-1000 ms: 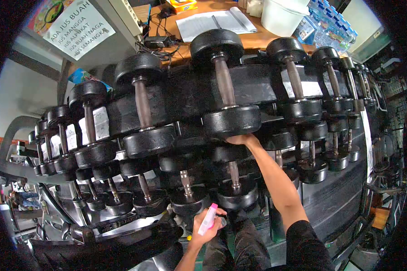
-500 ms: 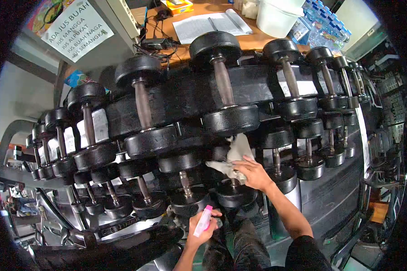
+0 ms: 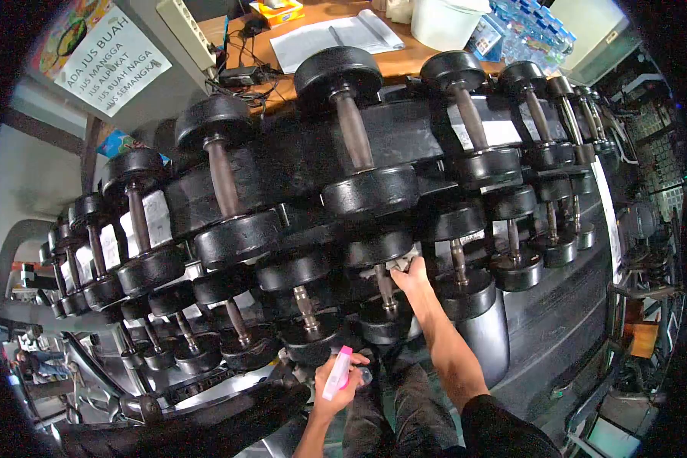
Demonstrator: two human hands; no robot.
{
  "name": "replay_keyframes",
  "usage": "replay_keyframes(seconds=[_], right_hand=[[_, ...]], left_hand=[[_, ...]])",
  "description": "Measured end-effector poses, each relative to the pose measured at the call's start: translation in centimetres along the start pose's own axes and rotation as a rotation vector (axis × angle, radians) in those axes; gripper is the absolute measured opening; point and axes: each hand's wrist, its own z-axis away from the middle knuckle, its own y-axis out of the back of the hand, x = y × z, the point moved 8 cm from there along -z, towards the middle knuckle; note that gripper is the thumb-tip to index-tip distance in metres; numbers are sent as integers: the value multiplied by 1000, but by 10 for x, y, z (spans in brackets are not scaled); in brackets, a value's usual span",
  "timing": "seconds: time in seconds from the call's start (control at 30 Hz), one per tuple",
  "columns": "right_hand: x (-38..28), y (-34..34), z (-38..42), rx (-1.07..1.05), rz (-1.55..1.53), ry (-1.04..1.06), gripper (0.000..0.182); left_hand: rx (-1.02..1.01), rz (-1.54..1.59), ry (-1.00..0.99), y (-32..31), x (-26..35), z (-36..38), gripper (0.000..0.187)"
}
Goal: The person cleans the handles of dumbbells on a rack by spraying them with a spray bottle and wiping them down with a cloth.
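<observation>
Low in the view, my left hand [image 3: 341,382] is wrapped round a spray bottle [image 3: 336,372] with a pink top. Up and to the right of it, my right hand [image 3: 412,276] is closed on a pale cloth [image 3: 401,262]. The cloth lies bunched against a lower-rack dumbbell [image 3: 387,288], just under its upper head and beside the handle. Part of the cloth is hidden behind the fingers and the dumbbell. A larger dumbbell [image 3: 356,137] rests on the upper rack above this one.
Two rows of black dumbbells fill the rack [image 3: 404,136]. Behind it, a wooden desk [image 3: 282,90] holds an open notebook [image 3: 336,40], a white bucket [image 3: 448,23] and water bottles [image 3: 538,38]. A black padded bench [image 3: 183,424] is at the lower left.
My right hand has moved slightly up and left, and the cloth, spread out before, is now bunched against the dumbbell. The head view has shifted. My left hand still holds the bottle.
</observation>
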Motion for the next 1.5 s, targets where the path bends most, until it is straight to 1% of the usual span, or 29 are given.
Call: replay_keyframes(seconds=[0.1, 0.13, 0.17, 0.23, 0.3, 0.33, 0.37, 0.43, 0.5, 0.53, 0.63, 0.7, 0.73, 0.83, 0.87, 0.9, 0.93, 0.97, 1.0, 1.03, 1.07, 1.1, 1.13, 1.17, 1.27, 1.3, 1.37, 1.43, 1.5], right_hand=[[-2, 1, 37, 194, -80, 41, 25], [-6, -10, 64, 174, 4, 146, 27], [-5, -18, 72, -27, 23, 232, 29], [8, -56, 139, -113, 178, 401, 36], [28, -37, 143, -5, 343, 372, 39], [35, -39, 136, -178, 235, 424, 38], [43, -37, 139, -135, 218, 379, 36], [86, -10, 110, -322, 196, -81, 35], [126, 5, 101, -249, 139, -331, 36], [130, 2, 90, -323, 136, -310, 36], [125, 10, 51, 130, 58, -153, 30], [132, -3, 33, 229, -66, -163, 26], [150, 6, -5, 54, -121, -197, 22], [125, -19, 33, 18, -241, -276, 18], [100, -24, 46, -239, 189, -46, 18], [76, -28, 56, -644, 420, 214, 22], [65, -33, 86, -209, 14, -183, 25], [42, -40, 114, -77, -57, -211, 26], [33, -18, 96, -92, -113, -293, 30], [13, -22, 113, -73, -58, -197, 28], [-4, -24, 133, 77, -38, -91, 26], [-31, -11, 126, -173, 361, 219, 25], [-40, -2, 130, -39, -18, 33, 25], [-58, -19, 148, -37, -104, 156, 29], [-83, -11, 163, -155, 516, 448, 34], [-78, -12, 151, -67, 864, 517, 33], [-54, -44, 167, -193, 1536, 976, 36], [1, -34, 139, -103, 1819, 555, 40], [46, -67, 158, -334, 2304, 1201, 41]], left_hand=[[-5, -16, 50, 1, -4, 5, 16], [-4, -19, 51, 2, -3, 6, 16], [12, -21, 51, 5, -2, 7, 16], [22, -23, 46, 9, -3, 7, 16], [71, -43, 53, 14, -5, 5, 18], [57, -100, 44, 14, -1, 5, 19], [50, -105, 46, 15, -1, 5, 19], [100, -86, -35, 20, 4, 5, 19], [75, -109, -17, 21, 6, 4, 17], [77, -87, -11, 22, 4, 4, 17], [63, -73, 20, 19, 4, 5, 18], [65, -82, 18, 15, 6, 5, 19], [60, -86, 18, 13, 5, 5, 19], [48, -141, 21, 5, 6, 5, 19], [41, -126, -2, 1, 10, 4, 20], [37, -106, -25, -1, 13, 4, 21], [21, -98, -39, -1, 8, 4, 21], [21, -97, -39, 0, 7, 3, 21], [2, -87, -15, -2, 4, 2, 22], [-16, -77, 10, -4, 1, 1, 23], [-18, -93, 9, -7, 5, -3, 21], [-10, -93, 8, -6, 7, -5, 21], [-48, -177, 39, -8, 6, -7, 18], [-88, -257, 69, -10, 4, -9, 16], [-42, -201, 80, -7, 10, -15, 16], [-34, -204, 64, -6, 12, -16, 16], [-31, -192, 76, -3, 12, -16, 15], [-38, -185, 93, -2, 11, -14, 15], [-28, -228, 78, 0, 11, -12, 16]])
